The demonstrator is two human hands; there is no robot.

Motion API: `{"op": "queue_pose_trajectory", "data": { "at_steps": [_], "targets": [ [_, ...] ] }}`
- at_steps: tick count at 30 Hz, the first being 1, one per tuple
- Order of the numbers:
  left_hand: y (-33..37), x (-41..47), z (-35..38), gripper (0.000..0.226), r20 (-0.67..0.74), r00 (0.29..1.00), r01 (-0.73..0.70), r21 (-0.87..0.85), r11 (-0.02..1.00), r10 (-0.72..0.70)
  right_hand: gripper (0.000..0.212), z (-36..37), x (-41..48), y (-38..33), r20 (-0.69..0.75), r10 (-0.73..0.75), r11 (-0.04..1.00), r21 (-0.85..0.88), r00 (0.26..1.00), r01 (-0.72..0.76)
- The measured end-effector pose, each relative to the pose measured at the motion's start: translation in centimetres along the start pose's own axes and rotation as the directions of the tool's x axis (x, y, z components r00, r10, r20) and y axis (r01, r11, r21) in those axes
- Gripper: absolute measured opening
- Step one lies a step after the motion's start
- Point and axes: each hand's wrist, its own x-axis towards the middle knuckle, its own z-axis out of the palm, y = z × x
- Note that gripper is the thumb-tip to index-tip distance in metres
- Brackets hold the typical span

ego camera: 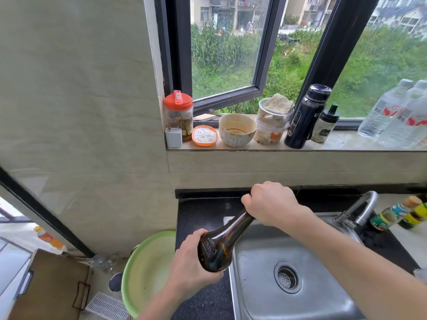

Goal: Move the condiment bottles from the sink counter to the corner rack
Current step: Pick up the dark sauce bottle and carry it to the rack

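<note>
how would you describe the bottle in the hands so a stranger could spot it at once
Start at the steel sink. Over its left rim both hands hold a tilted bottle: the left hand round its wide base, the right hand round its neck. Unlike the labelled bottles beside the tap, it is plain dark brown glass.

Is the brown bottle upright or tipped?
Tipped. The brown bottle slants, left hand gripping its body, right hand gripping its neck.

Beige tiled wall (80, 112) at left. Dark-framed window (328, 65), one sash (225, 54) swung open; daylight, greenery (288, 72), apartment blocks (242, 10) outside. Pale stone sill (346, 144) below. Black speckled table (203, 209) beneath, steel sink (256, 273) set in it, tap (362, 206) at sink's back right.
</note>
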Motion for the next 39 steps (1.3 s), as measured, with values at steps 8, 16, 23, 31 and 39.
{"op": "queue_pose_trajectory", "data": {
  "at_steps": [8, 16, 23, 31, 39],
  "targets": [
    [0.8, -0.1, -0.9, 0.074, 0.064, 0.997, -0.039, -0.100, 0.994, 0.045, 0.040, 2.1, -1.0, 2.5, -0.446, -0.380, 0.882, 0.089, 0.811, 0.462],
    [0.8, -0.1, 0.1, 0.073, 0.015, 1.000, 0.005, -0.042, 0.999, -0.005, 0.046, 0.4, -0.4, 1.3, -0.094, -0.058, 0.997, 0.047, 0.994, 0.063],
    [1.1, -0.1, -0.8, 0.077, 0.096, 0.995, 0.001, -0.130, 0.991, 0.011, 0.040, 2.3, -0.7, 3.5, -0.472, -0.412, 0.859, 0.085, 0.780, 0.505],
    [1.6, -0.4, 0.9, 0.079, -0.022, 0.998, 0.063, 0.065, 0.996, -0.062, 0.033, 0.8, 0.3, 1.6, 0.013, 0.061, 0.997, 0.056, 0.998, -0.062],
    [1.2, -0.3, -0.3, 0.077, 0.101, 0.993, 0.062, -0.068, 0.996, -0.055, 0.048, 3.3, -0.9, 4.1, -0.377, -0.364, 0.893, 0.118, 0.852, 0.434]
  ]
}}
